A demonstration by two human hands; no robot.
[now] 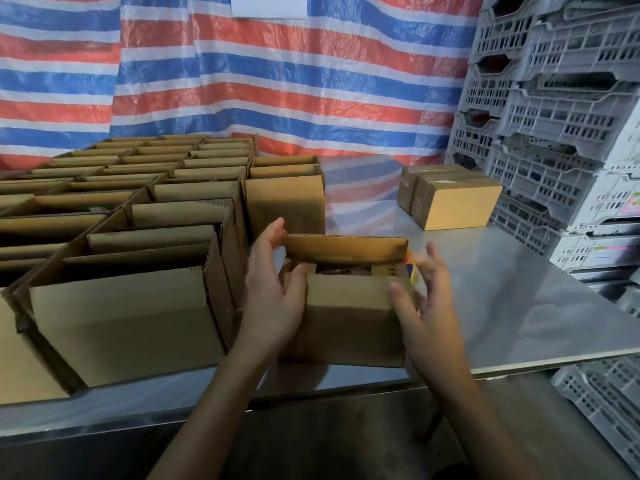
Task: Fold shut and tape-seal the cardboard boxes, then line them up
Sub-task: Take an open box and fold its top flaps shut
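Both your hands flank one small box (349,317) at the near edge of the steel surface (519,289), and its long axis runs left to right across you. Your left hand (273,289) grips the left end, thumb on the near top edge and fingers reaching up toward the far flap (346,249). Your right hand (426,299) holds nothing. Its fingers are spread and blurred just beside the right end, with the thumb at the near corner. The top is open, and the far flap stands up on the side away from you, so it has to fold toward you. Your left fingers are nearer to it. Open boxes (138,237) crowd the left side — the sealed boxes (453,202) sit well apart, far right.
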